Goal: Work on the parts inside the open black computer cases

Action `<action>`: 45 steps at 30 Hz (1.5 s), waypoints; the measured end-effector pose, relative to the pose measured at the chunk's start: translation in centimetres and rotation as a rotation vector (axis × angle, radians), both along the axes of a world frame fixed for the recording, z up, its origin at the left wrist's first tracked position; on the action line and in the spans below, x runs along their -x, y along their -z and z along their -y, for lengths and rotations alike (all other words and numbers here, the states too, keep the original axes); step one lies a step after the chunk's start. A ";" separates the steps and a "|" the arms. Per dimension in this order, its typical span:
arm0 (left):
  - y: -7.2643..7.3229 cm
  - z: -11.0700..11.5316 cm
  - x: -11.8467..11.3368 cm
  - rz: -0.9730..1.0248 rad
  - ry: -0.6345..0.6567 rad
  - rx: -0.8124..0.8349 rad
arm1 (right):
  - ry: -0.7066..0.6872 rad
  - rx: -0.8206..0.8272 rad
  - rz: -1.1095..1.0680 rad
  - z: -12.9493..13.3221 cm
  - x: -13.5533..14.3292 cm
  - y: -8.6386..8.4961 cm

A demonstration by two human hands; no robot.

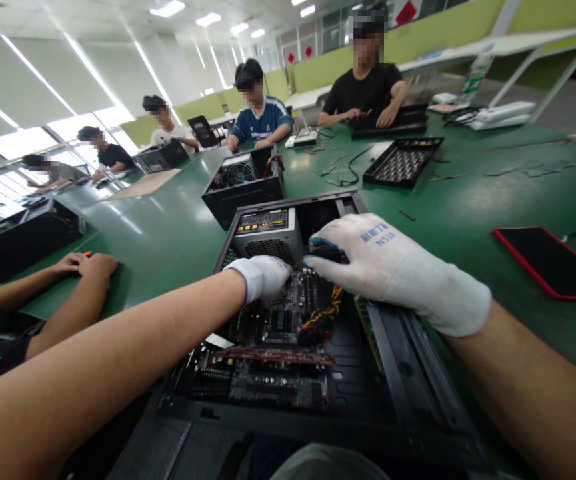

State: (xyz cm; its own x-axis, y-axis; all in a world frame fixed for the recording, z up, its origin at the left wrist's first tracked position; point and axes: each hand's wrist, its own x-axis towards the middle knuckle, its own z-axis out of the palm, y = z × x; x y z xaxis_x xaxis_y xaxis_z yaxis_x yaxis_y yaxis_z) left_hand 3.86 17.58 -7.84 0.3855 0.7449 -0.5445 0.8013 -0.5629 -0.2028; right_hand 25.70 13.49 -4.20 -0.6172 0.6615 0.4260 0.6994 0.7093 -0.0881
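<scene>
An open black computer case [403, 373] lies on its side in front of me, with a motherboard [301, 293] inside. My left hand [268, 275], in a white glove, reaches down to the board beside the grey power supply [268, 233]. Its fingers are curled and their tips hidden, so what they grip cannot be made out. My right hand [363, 257], gloved too, curves thumb and fingers round a dark cable bundle [329, 251] above the board. Yellow and red wires [324, 317] run below that hand. A red expansion card [278, 355] stands across the nearer part of the board.
Another opened case [243, 180] stands just beyond mine. Right of it lie a black perforated panel [402, 162] and loose cables [343, 175]. A red-edged tablet [555, 263] is at the right. A co-worker's hands [88, 263] rest at the left; several people sit around the green table [158, 223].
</scene>
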 end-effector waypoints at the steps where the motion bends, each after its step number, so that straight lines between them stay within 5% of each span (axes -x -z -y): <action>1: 0.0 0.0 0.0 -0.001 0.001 0.002 | 0.005 0.007 -0.002 0.0 0.0 0.0; 45: 0.4 -0.3 -0.2 0.021 0.019 0.042 | 0.025 0.021 -0.033 -0.2 0.1 0.3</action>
